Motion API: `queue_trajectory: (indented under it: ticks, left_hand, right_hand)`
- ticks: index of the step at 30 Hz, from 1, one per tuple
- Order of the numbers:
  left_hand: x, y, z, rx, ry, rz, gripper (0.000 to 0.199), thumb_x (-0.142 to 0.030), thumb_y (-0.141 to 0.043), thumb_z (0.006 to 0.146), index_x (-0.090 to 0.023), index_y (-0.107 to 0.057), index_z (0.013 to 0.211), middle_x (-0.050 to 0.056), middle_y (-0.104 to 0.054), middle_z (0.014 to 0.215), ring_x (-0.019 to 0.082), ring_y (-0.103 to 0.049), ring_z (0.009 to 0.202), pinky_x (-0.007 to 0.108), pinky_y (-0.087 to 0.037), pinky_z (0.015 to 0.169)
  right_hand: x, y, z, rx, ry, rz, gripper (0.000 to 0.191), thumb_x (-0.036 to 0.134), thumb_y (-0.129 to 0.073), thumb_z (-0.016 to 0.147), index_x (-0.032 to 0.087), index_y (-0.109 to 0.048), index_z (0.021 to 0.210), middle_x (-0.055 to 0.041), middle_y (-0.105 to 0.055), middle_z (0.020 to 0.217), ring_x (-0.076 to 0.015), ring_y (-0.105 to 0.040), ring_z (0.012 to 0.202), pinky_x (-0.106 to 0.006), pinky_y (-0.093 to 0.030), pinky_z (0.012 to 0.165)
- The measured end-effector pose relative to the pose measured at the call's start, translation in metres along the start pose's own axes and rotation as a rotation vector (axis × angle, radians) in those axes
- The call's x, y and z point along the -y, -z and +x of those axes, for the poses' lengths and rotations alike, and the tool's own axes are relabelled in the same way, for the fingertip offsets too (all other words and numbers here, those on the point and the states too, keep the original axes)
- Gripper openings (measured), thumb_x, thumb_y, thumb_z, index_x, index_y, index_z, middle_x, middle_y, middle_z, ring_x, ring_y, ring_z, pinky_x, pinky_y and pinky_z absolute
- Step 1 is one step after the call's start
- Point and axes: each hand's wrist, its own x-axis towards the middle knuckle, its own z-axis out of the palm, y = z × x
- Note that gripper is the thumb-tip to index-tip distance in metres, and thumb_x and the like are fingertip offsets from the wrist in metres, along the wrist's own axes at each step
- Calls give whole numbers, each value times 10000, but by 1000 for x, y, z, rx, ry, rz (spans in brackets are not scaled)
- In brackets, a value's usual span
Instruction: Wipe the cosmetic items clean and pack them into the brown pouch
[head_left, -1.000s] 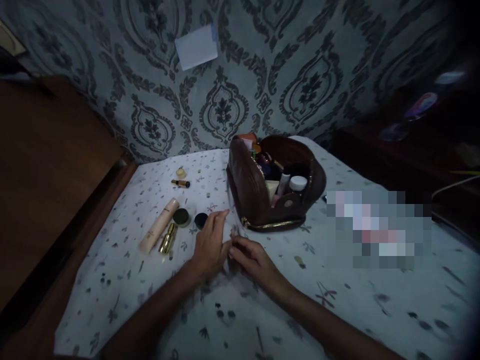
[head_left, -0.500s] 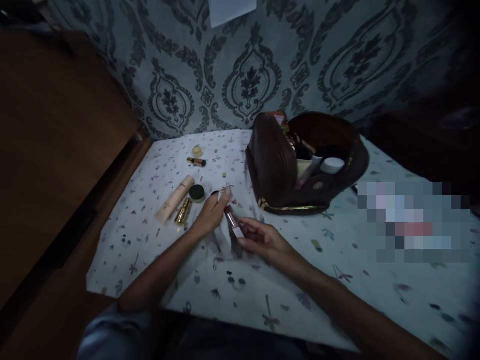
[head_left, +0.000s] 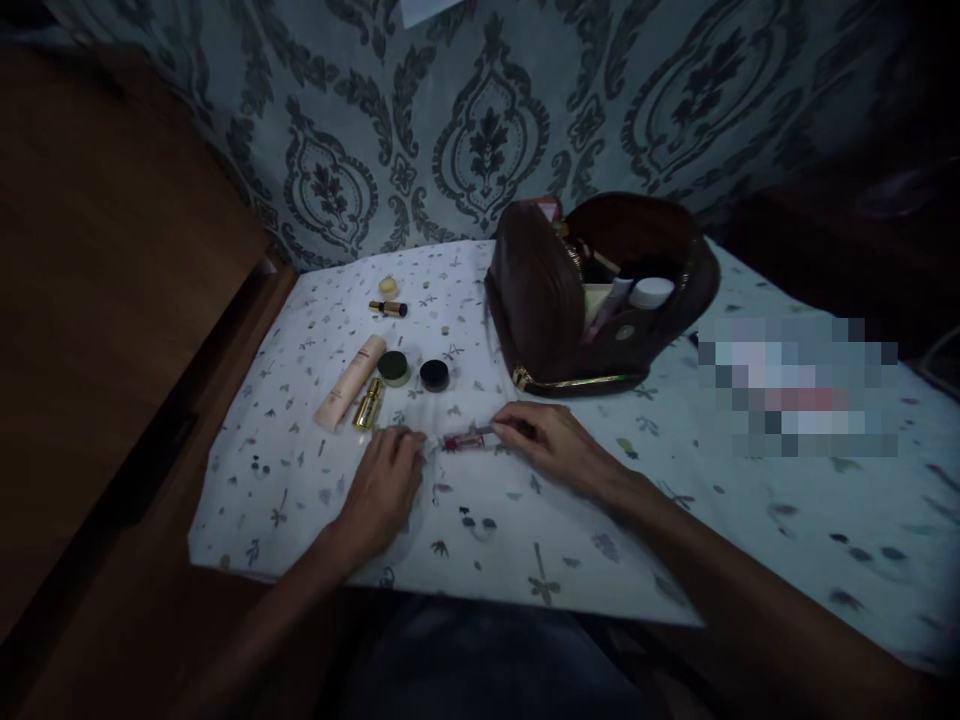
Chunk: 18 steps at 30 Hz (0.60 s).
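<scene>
My right hand [head_left: 551,440] pinches one end of a lip gloss tube [head_left: 466,441], which lies level just above or on the patterned cloth. Its clear part shows dark pink, and the end points left. My left hand [head_left: 386,475] is closed beside that end, fingers curled down near the cloth. A thin white tissue [head_left: 430,446] shows blurred at its fingertips, mostly hidden. Beyond the hands are a round black-lidded jar [head_left: 434,375], a green-lidded jar [head_left: 393,368], a gold lipstick tube [head_left: 367,405] and a peach squeeze tube [head_left: 350,384].
A brown makeup bag [head_left: 536,290] stands unzipped at the back right, a white-lidded jar [head_left: 651,292] and other cosmetics inside. A small gold-and-black tube [head_left: 388,309] and a yellow round item [head_left: 388,287] lie farther back. Wooden furniture [head_left: 112,230] borders the left; patterned wall behind.
Both hands have moved apart, the left one down and leftward. The lip gloss tube has turned from slanted to nearly level. The black-lidded jar now shows fully.
</scene>
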Motion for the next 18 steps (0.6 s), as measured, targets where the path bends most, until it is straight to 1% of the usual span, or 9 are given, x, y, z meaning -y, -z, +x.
queue_trajectory:
  ticks: [2, 4, 5, 7, 10, 13, 15, 16, 18]
  left_hand:
    - [1, -6, -18, 43, -67, 137, 344, -251, -445, 958, -150, -473, 1286, 167, -545, 1216, 290, -520, 1106, 460, -480, 883]
    - [4, -7, -31, 75, -82, 229, 471, -260, -489, 940, -161, -396, 1391, 184, -504, 1300, 318, -492, 1150, 487, -483, 884]
    - [6, -7, -34, 92, -81, 250, 501, -243, -488, 939, -167, -366, 1419, 184, -493, 1312, 315, -486, 1156, 481, -488, 886]
    - [11, -4, -36, 115, -63, 261, 481, -185, -447, 945, -186, -369, 1420, 167, -500, 1278, 291, -492, 1137, 440, -508, 866]
    - [13, 4, -25, 131, -19, 198, 386, -165, -397, 952, -204, -459, 1331, 113, -539, 1124, 245, -535, 1031, 369, -533, 783]
    - [6, 13, -8, 44, -15, 78, 305, -198, -387, 963, -190, -509, 1241, 67, -535, 992, 193, -556, 889, 331, -529, 750]
    - [-3, 16, 2, -30, -42, 17, 285, -204, -389, 969, -179, -518, 1222, 60, -529, 972, 179, -551, 872, 323, -518, 774]
    - [-8, 16, 7, -49, -60, -2, 283, -199, -391, 970, -174, -520, 1220, 63, -529, 976, 180, -548, 884, 320, -512, 783]
    - [-19, 11, 14, -40, -97, -12, 288, -187, -397, 965, -171, -522, 1225, 71, -528, 987, 190, -538, 915, 315, -501, 782]
  right_hand:
    - [-4, 0, 1, 32, 48, -30, 245, 375, -595, 862, 178, -671, 986, -25, -622, 758, -151, -537, 658, -263, -393, 605]
    - [-7, 1, 1, 67, 110, -43, 319, 358, -669, 810, 188, -648, 1078, -23, -604, 803, -156, -544, 694, -260, -413, 628]
    - [-9, 1, 1, 78, 137, -54, 343, 337, -686, 796, 192, -637, 1104, -28, -599, 840, -159, -547, 716, -261, -422, 645]
    - [-10, 0, 0, 76, 172, -82, 306, 278, -665, 809, 191, -633, 1100, -44, -588, 905, -162, -549, 747, -269, -432, 675]
    - [-8, -2, -1, 56, 180, -104, 188, 206, -600, 842, 174, -641, 1023, -51, -582, 917, -153, -546, 732, -272, -427, 683]
    - [-5, -5, -1, 50, 164, -91, 134, 227, -602, 858, 171, -643, 972, -36, -592, 845, -148, -537, 695, -264, -408, 647]
    - [-2, -7, -1, 55, 156, -74, 132, 269, -614, 864, 175, -649, 949, -26, -597, 799, -147, -533, 676, -260, -398, 629]
    - [-1, -8, -2, 59, 155, -66, 139, 285, -615, 867, 177, -654, 945, -24, -599, 788, -146, -532, 670, -260, -397, 627]
    - [1, -9, -2, 59, 162, -63, 146, 292, -612, 868, 178, -661, 945, -23, -599, 786, -146, -533, 671, -262, -401, 635]
